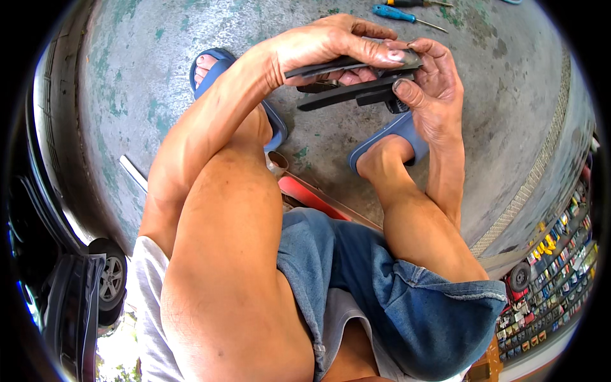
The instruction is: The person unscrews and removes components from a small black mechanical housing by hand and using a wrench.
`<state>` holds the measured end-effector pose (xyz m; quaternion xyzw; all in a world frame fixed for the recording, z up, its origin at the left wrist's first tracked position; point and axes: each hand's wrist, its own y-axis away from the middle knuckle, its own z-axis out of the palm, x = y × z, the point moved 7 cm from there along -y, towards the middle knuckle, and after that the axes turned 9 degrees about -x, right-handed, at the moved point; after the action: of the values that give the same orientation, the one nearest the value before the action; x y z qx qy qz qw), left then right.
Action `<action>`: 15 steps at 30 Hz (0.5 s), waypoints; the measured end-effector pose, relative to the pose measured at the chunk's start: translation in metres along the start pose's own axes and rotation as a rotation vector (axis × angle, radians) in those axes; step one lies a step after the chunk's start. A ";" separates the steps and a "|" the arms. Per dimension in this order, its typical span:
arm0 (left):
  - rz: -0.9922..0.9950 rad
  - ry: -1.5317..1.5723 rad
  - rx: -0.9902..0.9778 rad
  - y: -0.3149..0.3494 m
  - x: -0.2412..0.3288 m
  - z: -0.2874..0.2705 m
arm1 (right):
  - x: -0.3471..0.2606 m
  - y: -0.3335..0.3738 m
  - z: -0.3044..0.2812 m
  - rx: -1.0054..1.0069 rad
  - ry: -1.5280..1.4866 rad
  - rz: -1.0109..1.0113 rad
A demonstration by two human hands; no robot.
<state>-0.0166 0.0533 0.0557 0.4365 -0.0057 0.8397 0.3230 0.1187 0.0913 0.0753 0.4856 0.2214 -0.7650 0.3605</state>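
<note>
In front of me, above the floor, both hands grip a black plastic part (347, 93) made of two long, narrow pieces with a gap between them. A small block sticks out on the underside of the lower piece. My left hand (347, 48) comes over from the left, its thumb pressed on the upper piece and some fingertips showing in the gap. My right hand (439, 89) is closed around the right end, with the thumb against the lower piece. Fingers cover much of that end, so how the pieces join there is hidden.
Beyond my hands, a blue-handled screwdriver (394, 13) and a yellow-and-black-handled screwdriver (407, 3) lie on the worn concrete floor (140, 83). My feet wear blue sandals (277, 127). Below me is a red object (309, 194). A dark car (67, 318) stands left; racked small goods (547, 293) are right.
</note>
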 end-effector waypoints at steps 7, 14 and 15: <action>-0.133 0.056 0.226 -0.003 0.008 -0.034 | 0.005 0.019 -0.052 0.210 -0.143 -0.001; -0.401 -1.442 0.610 0.058 -0.042 -0.080 | -0.009 0.037 -0.067 0.275 -0.290 -0.101; -0.401 -1.444 0.608 0.057 -0.045 -0.075 | -0.011 0.038 -0.065 0.298 -0.295 -0.130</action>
<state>-0.0843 0.0055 -0.0082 0.9325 0.0940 0.2418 0.2513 0.1886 0.1156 0.0581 0.4010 0.0818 -0.8736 0.2633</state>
